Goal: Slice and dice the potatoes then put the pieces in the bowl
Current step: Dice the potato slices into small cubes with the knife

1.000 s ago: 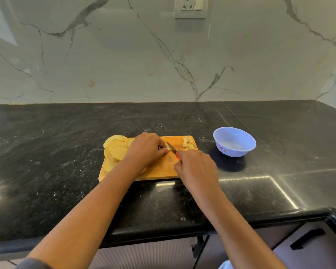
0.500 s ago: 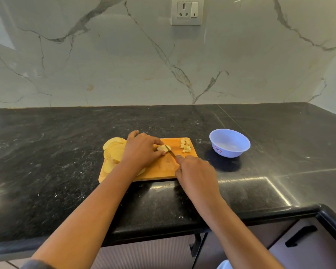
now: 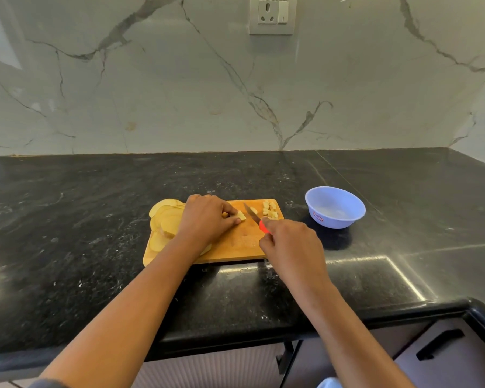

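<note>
A wooden cutting board [image 3: 235, 245] lies on the black counter. Pale potato slices [image 3: 163, 217] are piled on its left end. A small heap of diced pieces [image 3: 270, 211] sits at the board's far right corner. My left hand [image 3: 207, 219] pinches a potato piece [image 3: 241, 215] against the board. My right hand [image 3: 290, 242] grips a knife [image 3: 252, 214] by its red handle, with the blade pointing away just right of the held piece. A light blue bowl [image 3: 335, 207] stands to the right of the board; I see no potato in it.
The black stone counter [image 3: 81, 219] runs left and right, its front edge near me. A marble wall with a power socket [image 3: 272, 14] rises behind. Cabinet fronts with a dark handle [image 3: 438, 344] show below at the right.
The knife has lifted and shifted slightly right of the held piece, and a cut bit lies beside the blade. My left hand still holds the potato piece. The camera tilted up a little.
</note>
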`<action>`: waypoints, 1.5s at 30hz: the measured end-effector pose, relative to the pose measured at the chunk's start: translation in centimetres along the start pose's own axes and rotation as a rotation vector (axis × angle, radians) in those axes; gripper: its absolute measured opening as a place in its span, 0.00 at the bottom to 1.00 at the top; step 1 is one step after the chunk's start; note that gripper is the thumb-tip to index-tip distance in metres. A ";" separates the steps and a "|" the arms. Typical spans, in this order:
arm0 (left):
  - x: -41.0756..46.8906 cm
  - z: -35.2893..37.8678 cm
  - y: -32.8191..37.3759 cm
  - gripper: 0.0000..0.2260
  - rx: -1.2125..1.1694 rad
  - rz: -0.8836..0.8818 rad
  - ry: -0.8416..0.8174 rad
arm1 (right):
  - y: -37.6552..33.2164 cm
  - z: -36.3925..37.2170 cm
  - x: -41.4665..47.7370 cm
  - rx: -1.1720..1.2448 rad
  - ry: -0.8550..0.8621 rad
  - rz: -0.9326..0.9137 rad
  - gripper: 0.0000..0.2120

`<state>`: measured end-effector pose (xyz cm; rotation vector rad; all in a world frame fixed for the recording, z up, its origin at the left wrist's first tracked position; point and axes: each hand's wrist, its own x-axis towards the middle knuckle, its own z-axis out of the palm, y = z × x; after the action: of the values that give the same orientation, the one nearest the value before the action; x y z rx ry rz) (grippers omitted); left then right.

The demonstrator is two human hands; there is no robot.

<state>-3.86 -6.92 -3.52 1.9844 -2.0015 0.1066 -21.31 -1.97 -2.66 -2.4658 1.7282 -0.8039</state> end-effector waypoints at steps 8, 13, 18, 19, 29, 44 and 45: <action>0.1 0.0 0.1 0.14 0.001 -0.009 -0.001 | -0.8 0.9 0.2 -0.030 -0.089 -0.021 0.18; 0.1 -0.1 0.3 0.13 0.016 0.000 0.019 | -2.1 1.5 1.3 -0.166 -0.199 -0.045 0.17; -0.1 -0.4 0.6 0.13 0.043 -0.004 0.013 | -1.4 0.9 0.1 -0.167 -0.191 -0.078 0.20; -0.2 -0.5 0.7 0.13 0.048 -0.003 0.004 | -1.4 0.6 -0.3 -0.166 -0.191 -0.077 0.19; -0.3 -0.6 0.2 0.16 0.026 0.000 -0.028 | -1.2 0.6 0.5 -0.058 -0.095 0.055 0.20; -0.1 -0.4 -0.3 0.15 0.114 -0.025 -0.024 | -1.2 0.5 0.4 0.054 -0.074 -0.026 0.17; -0.1 -0.3 -0.3 0.15 0.112 -0.024 -0.023 | -1.2 0.5 0.4 0.050 -0.073 -0.029 0.17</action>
<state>-3.51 -6.79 -3.28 2.0862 -2.0259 0.1948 -19.94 -2.04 -2.58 -2.4605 1.6316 -0.7397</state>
